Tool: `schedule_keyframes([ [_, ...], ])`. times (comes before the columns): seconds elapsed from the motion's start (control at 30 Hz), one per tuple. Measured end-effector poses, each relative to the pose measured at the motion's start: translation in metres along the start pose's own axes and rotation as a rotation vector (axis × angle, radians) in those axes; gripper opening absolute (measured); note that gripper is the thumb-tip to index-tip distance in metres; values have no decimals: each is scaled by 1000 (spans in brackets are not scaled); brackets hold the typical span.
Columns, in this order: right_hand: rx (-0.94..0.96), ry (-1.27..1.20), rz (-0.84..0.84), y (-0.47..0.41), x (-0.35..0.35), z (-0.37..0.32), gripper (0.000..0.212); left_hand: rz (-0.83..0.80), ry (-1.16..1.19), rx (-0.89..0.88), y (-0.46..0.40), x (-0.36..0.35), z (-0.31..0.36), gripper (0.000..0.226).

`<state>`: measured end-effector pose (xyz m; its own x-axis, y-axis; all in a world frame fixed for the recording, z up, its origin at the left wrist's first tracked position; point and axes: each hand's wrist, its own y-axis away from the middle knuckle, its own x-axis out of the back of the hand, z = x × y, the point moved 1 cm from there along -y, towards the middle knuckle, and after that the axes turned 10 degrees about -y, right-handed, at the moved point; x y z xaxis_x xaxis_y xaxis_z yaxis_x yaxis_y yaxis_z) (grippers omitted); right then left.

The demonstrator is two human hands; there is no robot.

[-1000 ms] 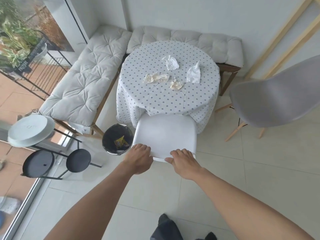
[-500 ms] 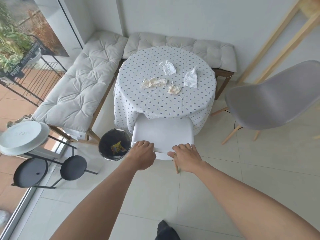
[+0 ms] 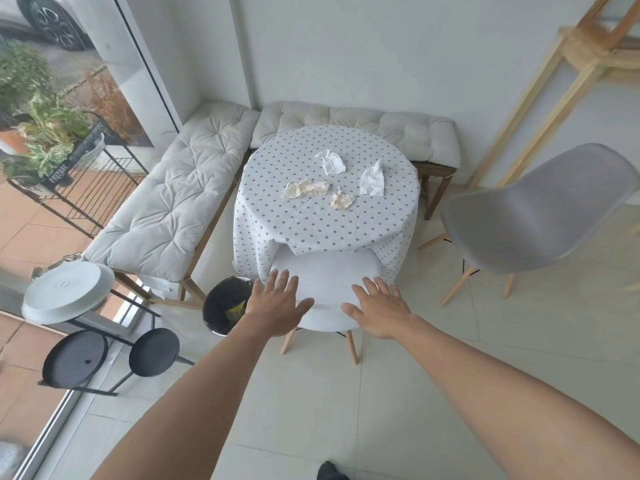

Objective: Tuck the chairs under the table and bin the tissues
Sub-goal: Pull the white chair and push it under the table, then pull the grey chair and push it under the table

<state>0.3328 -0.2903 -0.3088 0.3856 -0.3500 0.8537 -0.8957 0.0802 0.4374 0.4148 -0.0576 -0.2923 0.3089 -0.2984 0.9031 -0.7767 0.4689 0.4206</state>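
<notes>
Risks first, largest item down.

Table (image 3: 325, 216) w/ dotted cloth (image 3: 391, 251): cloth hung over the white chair (image 3: 323, 275) seat front. Judged risk: a further push could drag the cloth, shift it, and spill tissues to the floor. Cause would be the seat edge catching the hem.

Grey chair (image 3: 533, 216): stood well apart from the table on the right side, angled, not tucked. Judged risk: legs could snag the bench (image 3: 436, 188) leg when slid in; approach needs a turn first.

White chair: seat part under the cloth, back legs visible on the tile. Looked about as tucked as it goes; cannot tell if it met the table base.

Bin (image 3: 225, 306): on the floor just beside the white chair's left side, yellow wrapper inside. Judged risk: a knee or chair leg could knock it; also a toss from the table could miss.

Tissues: four on the tabletop — white tissue (image 3: 333, 161), folded white tissue (image 3: 372, 178), long stained tissue (image 3: 304, 188), small stained tissue (image 3: 342, 199). All beyond the chair, well apart from both hands.

Hands: left hand (image 3: 277, 303) & right hand (image 3: 377, 308) both spread wide, fingers splayed, holding nothing, over the rear edge of the white chair seat; contact w/ the seat cannot be told.
</notes>
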Motion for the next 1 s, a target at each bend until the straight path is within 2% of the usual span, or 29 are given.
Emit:
schedule_keyframes([
  [0.27, -10, -18, 47, 28, 40, 33, 78, 50, -1, 18, -3, 42, 31, 88],
  [0.47, -59, -22, 119, 54, 85, 90, 79, 100, -1, -43, -27, 80, 86, 92],
  [0.73, -155, -33, 199, 79, 130, 219, 80, 125, -36, -152, -72, 130, 214, 93],
  [1.0, -172, -3, 200, 84, 190, 382, 80, 105, -44, -141, -130, 182, 363, 89],
])
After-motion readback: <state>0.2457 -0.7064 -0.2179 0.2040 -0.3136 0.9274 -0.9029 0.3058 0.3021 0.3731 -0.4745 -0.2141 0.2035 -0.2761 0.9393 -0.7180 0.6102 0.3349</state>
